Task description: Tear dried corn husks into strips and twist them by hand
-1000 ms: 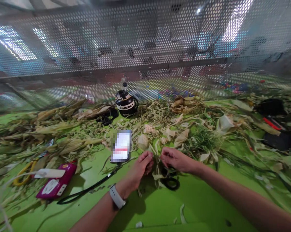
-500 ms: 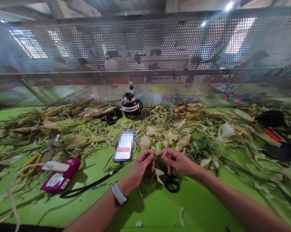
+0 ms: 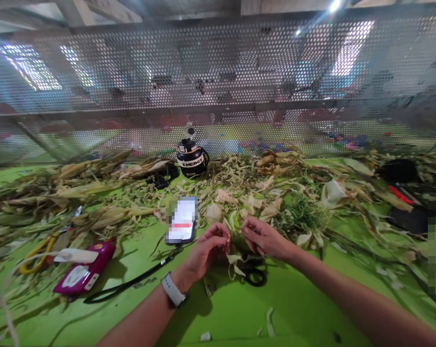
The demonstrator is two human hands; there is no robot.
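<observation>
My left hand point(image 3: 209, 245), with a watch point(image 3: 173, 290) on its wrist, is closed in a pinch over the green table. To its right, my right hand point(image 3: 264, 237) has its fingers pressed together, a small gap between the two. What either pinch holds is too small to make out. A pale piece of corn husk point(image 3: 235, 265) shows just below my left fingertips; whether it is held or lies loose I cannot tell. Black-handled scissors point(image 3: 256, 276) lie under my right hand, partly hidden. A round pale husk piece point(image 3: 214, 213) sits beyond my left hand.
A phone point(image 3: 182, 219) with a black strap lies left of my hands. Farther left are a purple power bank point(image 3: 85, 268) and yellow-handled scissors point(image 3: 35, 255). Dried husks point(image 3: 95, 185) and a black "ENERGY" jug point(image 3: 192, 160) line the back, before a perforated metal screen point(image 3: 218, 62).
My hands have moved slightly apart; their fingertips were almost touching before. The whole view has shifted a little, so the things on the table appear farther left.
</observation>
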